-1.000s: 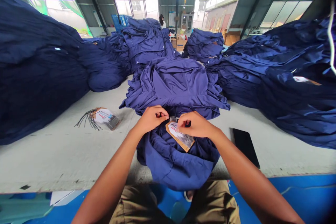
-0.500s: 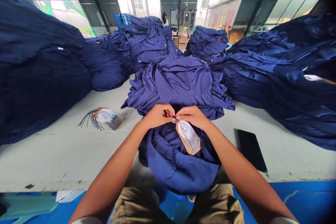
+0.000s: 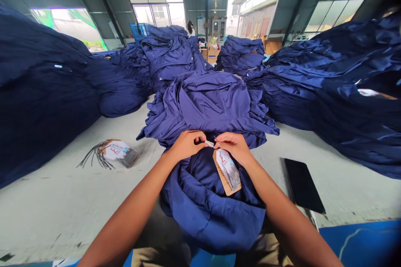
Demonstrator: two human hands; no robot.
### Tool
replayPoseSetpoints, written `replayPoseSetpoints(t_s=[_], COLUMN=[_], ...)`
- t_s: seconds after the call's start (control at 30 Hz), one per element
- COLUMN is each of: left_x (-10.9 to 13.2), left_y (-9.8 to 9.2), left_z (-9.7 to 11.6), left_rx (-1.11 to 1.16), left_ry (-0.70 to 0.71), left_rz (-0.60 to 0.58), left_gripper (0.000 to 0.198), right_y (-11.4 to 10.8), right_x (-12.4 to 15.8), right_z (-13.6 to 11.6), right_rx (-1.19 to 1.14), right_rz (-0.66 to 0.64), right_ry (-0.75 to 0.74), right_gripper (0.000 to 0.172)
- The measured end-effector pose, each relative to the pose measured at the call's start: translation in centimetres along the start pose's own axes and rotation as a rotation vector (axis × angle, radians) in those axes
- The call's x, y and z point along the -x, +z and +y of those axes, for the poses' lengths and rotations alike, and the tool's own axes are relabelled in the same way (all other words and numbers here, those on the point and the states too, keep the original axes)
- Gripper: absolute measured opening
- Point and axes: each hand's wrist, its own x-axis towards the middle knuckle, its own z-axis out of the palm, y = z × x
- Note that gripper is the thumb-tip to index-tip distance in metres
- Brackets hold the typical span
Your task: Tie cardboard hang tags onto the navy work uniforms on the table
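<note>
A navy garment (image 3: 216,217) lies in front of me, its lower part hanging over the table's front edge. My left hand (image 3: 189,144) pinches a small white label (image 3: 209,144) near the garment's upper part. Close to its right, my right hand (image 3: 232,145) is closed at the fingertips on the dark cord of a hang tag (image 3: 228,170). The tag, a white printed card over a brown one, dangles below the right hand onto the garment. Just beyond both hands lies a stack of navy garments (image 3: 216,100).
A bundle of tags with black cords (image 3: 117,153) lies on the white table (image 3: 78,200) at left. At right is a black phone-like device (image 3: 303,184). Large navy garment piles (image 3: 40,104) flank the table. A person (image 3: 190,29) is far back.
My hands have come slightly apart, and the white label now shows between them. The tag hangs a little more upright. The whole view has shifted slightly.
</note>
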Motion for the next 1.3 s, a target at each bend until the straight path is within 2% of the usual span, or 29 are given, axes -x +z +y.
replayPoseSetpoints(t_s=[0.1,0.2,0.3,0.37,0.47,0.57,0.67,0.9,1.3], left_x=[0.1,0.4,0.7,0.8,0.9,0.9,0.9,0.7,0.7], left_y=[0.9,1.7,2.1,2.2,2.4,2.6,2.9,3.5,3.2], left_z=[-0.6,-0.7,-0.6,-0.5,-0.6,-0.8,-1.2,-1.6,-1.5], left_rx=[0.007,-0.025,-0.153,-0.256,-0.315,-0.276,-0.204,0.083,0.284], left_ry=[-0.065,0.069,0.196,0.211,0.213,0.213,0.202,0.155,0.171], left_rz=[0.111,0.200,0.196,0.181,0.183,0.174,0.179,0.192,0.167], left_gripper=[0.015,0.014,0.025,0.031,0.027,0.021,0.018,0.008,0.023], right_y=[0.3,0.5,0.6,0.8,1.2,1.6,1.9,1.9,2.2], right_x=[0.4,1.0,1.5,1.6,1.6,1.5,1.5,1.3,1.2], right_z=[-0.2,-0.3,-0.4,-0.3,0.2,0.9,1.5,1.7,2.0], right_rx=[0.133,0.307,0.468,0.539,0.630,0.702,0.728,0.723,0.773], right_rz=[0.094,0.134,0.129,0.126,0.114,0.120,0.146,0.140,0.172], right_ry=[-0.078,-0.160,-0.212,-0.210,-0.196,-0.206,-0.156,-0.072,-0.061], right_gripper=[0.016,0.016,0.014,0.013,0.013,0.015,0.017,0.018,0.018])
